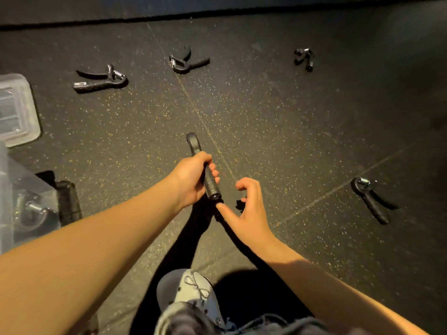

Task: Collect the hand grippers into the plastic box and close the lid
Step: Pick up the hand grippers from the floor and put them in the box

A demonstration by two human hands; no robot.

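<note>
Left hand [191, 175], fingers wrapped round the hand gripper [211, 183] lying fore-aft, is the hand nearer the plastic box [7, 180] at left

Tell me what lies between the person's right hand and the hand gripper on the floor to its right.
In the head view, only bare speckled floor, crossed by a thin seam, lies between the right hand and that hand gripper.
</note>
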